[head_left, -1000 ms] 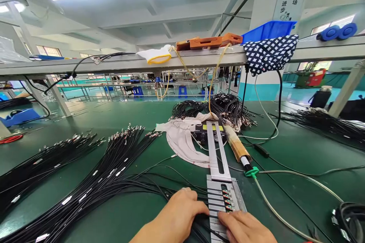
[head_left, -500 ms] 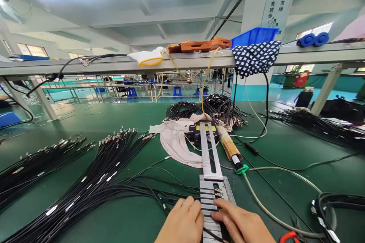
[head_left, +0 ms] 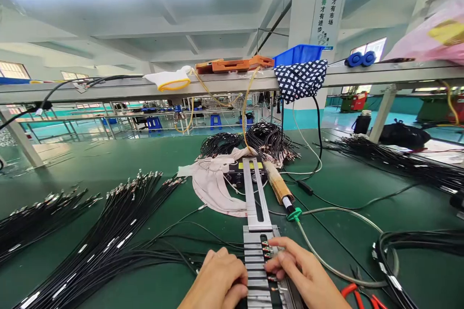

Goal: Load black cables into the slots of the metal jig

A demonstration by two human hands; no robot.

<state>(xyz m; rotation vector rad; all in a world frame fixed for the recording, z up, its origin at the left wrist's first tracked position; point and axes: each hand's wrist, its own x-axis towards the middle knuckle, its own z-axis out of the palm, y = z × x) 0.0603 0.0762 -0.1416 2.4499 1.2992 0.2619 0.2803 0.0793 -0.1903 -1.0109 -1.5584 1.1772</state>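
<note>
A grooved metal jig [head_left: 255,257] lies at the near edge of the green bench, with a slotted metal bar [head_left: 253,192] running away from it. Thin black wires with metal terminals sit in its grooves. My left hand [head_left: 222,281] rests on the wires at the jig's left side, fingers curled down over them. My right hand [head_left: 302,273] is on the jig's right side, its fingertips pressing at the small terminals [head_left: 267,250] in the slots. A large fan of black wires [head_left: 119,231] spreads to the left.
Behind the jig lie a pale cloth [head_left: 212,183], a small black control box [head_left: 235,177] and a brown-handled tool [head_left: 277,187] with a grey hose. Red-handled cutters [head_left: 357,294] lie at the right, near coiled cable [head_left: 406,251]. More wire bundles [head_left: 391,159] lie at the back. An overhead shelf [head_left: 224,84] holds bins.
The view has swung to the right and downward. My right hand has moved up the jig to the terminals; my left hand has shifted closer against the jig's left side.
</note>
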